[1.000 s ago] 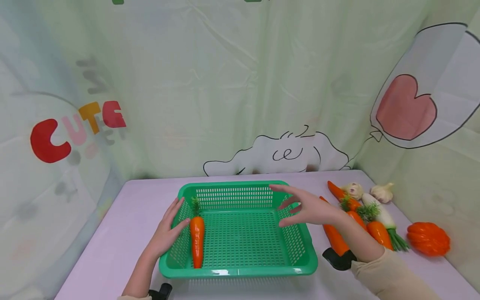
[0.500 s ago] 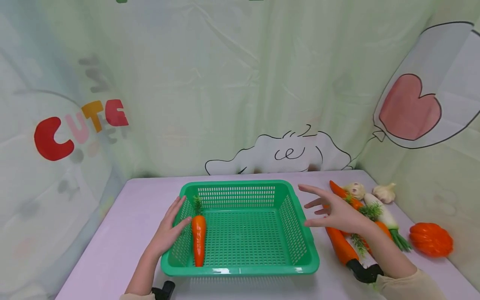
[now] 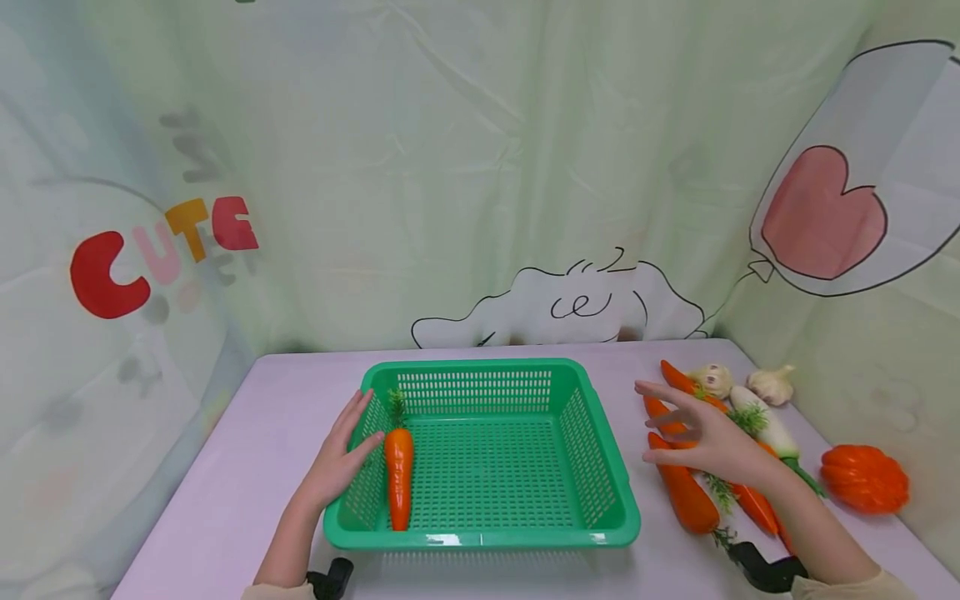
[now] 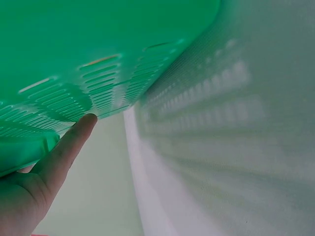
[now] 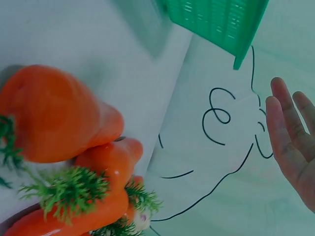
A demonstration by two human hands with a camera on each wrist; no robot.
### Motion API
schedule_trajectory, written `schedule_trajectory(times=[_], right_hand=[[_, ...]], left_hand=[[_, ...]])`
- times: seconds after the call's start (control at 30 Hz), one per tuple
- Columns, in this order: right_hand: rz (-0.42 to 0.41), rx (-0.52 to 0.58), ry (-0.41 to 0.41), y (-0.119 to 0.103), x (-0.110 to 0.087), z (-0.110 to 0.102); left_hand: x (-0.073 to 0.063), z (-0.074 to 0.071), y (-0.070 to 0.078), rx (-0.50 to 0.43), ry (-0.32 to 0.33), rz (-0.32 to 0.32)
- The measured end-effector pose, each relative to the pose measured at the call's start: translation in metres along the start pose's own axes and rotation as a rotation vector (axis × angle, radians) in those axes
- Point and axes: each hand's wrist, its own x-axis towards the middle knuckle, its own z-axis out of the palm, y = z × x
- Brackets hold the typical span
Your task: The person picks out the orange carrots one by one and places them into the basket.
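A green plastic basket [image 3: 480, 540] stands mid-table with one orange carrot [image 3: 399, 479] lying along its left side, leafy top toward the back. My left hand [image 3: 333, 467] is at the basket's left rim with fingers straight. In the left wrist view a straight finger [image 4: 74, 140] reaches to the slotted wall. Over the pile of carrots on the right is my right hand [image 3: 708, 442], fingers spread and holding nothing. Beneath it, a thick carrot [image 3: 688, 498] lies nearest the basket. The right wrist view has the carrots [image 5: 54, 115] close up, with green tops.
At the right of the table [image 3: 285, 425] are a white radish [image 3: 772, 429] with green leaves, garlic bulbs [image 3: 771, 385] and an orange-red pumpkin [image 3: 864, 479]. A printed curtain [image 3: 337, 208] hangs behind the table and along both sides.
My right hand has moved from above the basket's right side to the right, over the carrots. My left hand has stayed at the basket's left rim. The carrot still lies inside.
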Motion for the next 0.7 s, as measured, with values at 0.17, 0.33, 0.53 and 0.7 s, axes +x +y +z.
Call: schedule_trajectory(times=[0.17,0.33,0.53,0.7], right_hand=[[0.073,-0.028,0.014,0.012,-0.009,0.000],[0.106,-0.051,0.023,0.025,-0.019,0.001],[0.151,-0.030,0.042,0.040,-0.027,0.004],[0.204,-0.021,0.030,0.050,-0.030,0.006]], left_hand=[[0.000,0.000,0.001,0.000,0.008,0.002],[-0.002,0.002,0.000,-0.011,-0.004,-0.004],[-0.002,0.002,0.000,-0.004,0.003,0.000],[-0.002,0.000,0.002,-0.008,0.000,0.000]])
